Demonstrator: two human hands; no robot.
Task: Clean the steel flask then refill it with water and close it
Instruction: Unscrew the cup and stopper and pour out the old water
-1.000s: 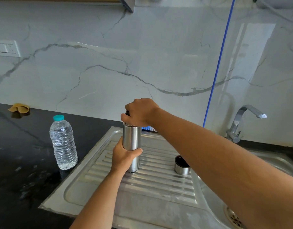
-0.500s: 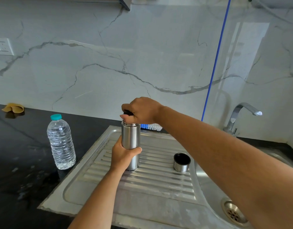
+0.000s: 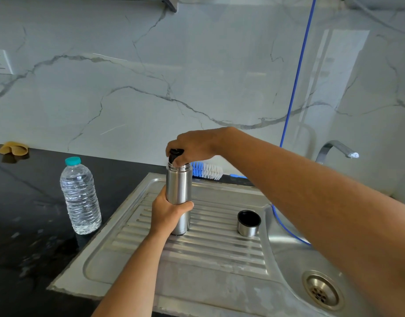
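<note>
Your left hand (image 3: 168, 212) wraps the steel flask (image 3: 178, 197), upright on the ribbed drainboard (image 3: 219, 252); your right hand (image 3: 192, 146) pinches the black stopper (image 3: 175, 154) at its mouth (outer cap (image 3: 249, 223) stands apart). Twist squarely, keeping the base planted.

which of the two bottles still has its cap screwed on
The plastic water bottle on the black counter: its teal cap sits on its neck. The steel flask on the drainboard has its threaded neck bare, with the right hand holding its black stopper just above.
</note>
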